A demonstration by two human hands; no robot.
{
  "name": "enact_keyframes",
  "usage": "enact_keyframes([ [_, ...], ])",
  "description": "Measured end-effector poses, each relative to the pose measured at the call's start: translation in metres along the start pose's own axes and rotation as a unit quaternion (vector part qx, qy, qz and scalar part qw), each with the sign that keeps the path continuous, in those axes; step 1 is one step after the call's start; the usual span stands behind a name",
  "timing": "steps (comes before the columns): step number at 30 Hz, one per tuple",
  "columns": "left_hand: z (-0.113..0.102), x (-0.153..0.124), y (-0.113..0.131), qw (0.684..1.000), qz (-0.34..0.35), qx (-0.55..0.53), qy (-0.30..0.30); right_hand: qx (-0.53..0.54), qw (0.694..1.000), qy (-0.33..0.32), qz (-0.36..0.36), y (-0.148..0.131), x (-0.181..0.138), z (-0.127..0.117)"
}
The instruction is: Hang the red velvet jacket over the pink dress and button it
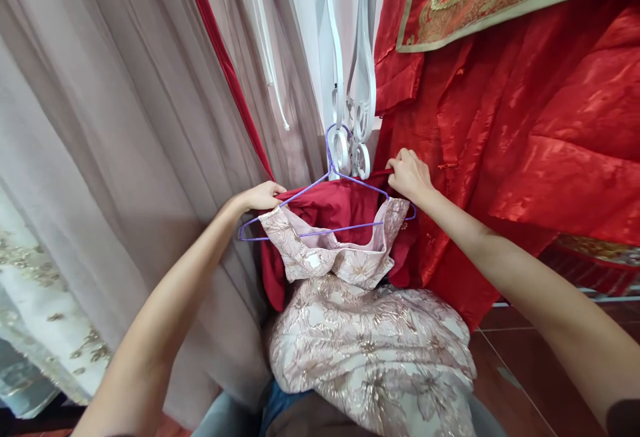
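A purple wire hanger (320, 207) hangs by its hook from a white ornate rack (357, 123). A dark red garment (333, 207) is draped over it, with a pink and gold brocade dress (370, 343) lying in front and falling toward me. My left hand (263, 195) is closed on the left shoulder of the hanger, where the red cloth and the dress top meet. My right hand (409, 175) is closed, pinching the red fabric at the hanger's right shoulder.
A pale pink sheer gown (115, 157) with a red trim strip (225, 63) fills the left side. Bright red satin robes (525, 123) with gold embroidery hang on the right. A white gold-beaded dress (45, 317) shows at lower left. Dark red floor tiles (520, 370) lie at lower right.
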State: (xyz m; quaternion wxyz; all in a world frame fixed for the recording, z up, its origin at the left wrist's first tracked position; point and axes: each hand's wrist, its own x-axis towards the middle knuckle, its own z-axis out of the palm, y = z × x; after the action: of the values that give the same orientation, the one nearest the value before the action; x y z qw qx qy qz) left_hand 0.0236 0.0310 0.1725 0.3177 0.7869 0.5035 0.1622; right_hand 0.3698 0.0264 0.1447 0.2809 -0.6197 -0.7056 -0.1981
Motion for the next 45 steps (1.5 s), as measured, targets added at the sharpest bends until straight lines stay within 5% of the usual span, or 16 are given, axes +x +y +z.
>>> enact_keyframes([
  [3, 0.007, -0.013, -0.003, 0.971, 0.038, 0.094, 0.216, 0.011, 0.995, 0.096, 0.023, -0.003, -0.007, -0.005],
  [6, 0.022, -0.026, -0.001, 0.896, 0.044, 0.165, 0.41, 0.041, 0.989, 0.121, 0.079, -0.003, -0.014, -0.005],
  [10, 0.035, -0.037, -0.008, 0.838, 0.029, 0.169, 0.519, 0.085, 0.983, 0.142, 0.075, 0.011, -0.025, -0.007],
  [18, 0.033, -0.062, -0.037, 0.793, 0.032, 0.208, 0.572, 0.099, 0.988, 0.12, -0.026, 0.043, -0.047, -0.045],
  [23, 0.048, -0.082, -0.038, 0.769, 0.022, 0.23, 0.596, 0.106, 0.985, 0.133, 0.02, 0.033, -0.075, -0.058],
  [30, 0.068, -0.074, -0.016, 0.758, 0.041, 0.159, 0.631, 0.239, 0.966, -0.076, 0.062, 0.007, -0.101, -0.047],
  [33, 0.085, -0.064, -0.017, 0.778, 0.052, 0.124, 0.614, 0.254, 0.959, -0.123, 0.035, -0.005, -0.109, -0.034],
  [38, 0.119, -0.052, -0.015, 0.861, 0.092, 0.067, 0.496, 0.293, 0.943, -0.159, 0.006, -0.023, -0.121, -0.002],
  [45, 0.156, -0.046, 0.014, 0.894, 0.15, -0.004, 0.421, 0.295, 0.928, -0.226, -0.011, -0.075, -0.138, 0.027],
])
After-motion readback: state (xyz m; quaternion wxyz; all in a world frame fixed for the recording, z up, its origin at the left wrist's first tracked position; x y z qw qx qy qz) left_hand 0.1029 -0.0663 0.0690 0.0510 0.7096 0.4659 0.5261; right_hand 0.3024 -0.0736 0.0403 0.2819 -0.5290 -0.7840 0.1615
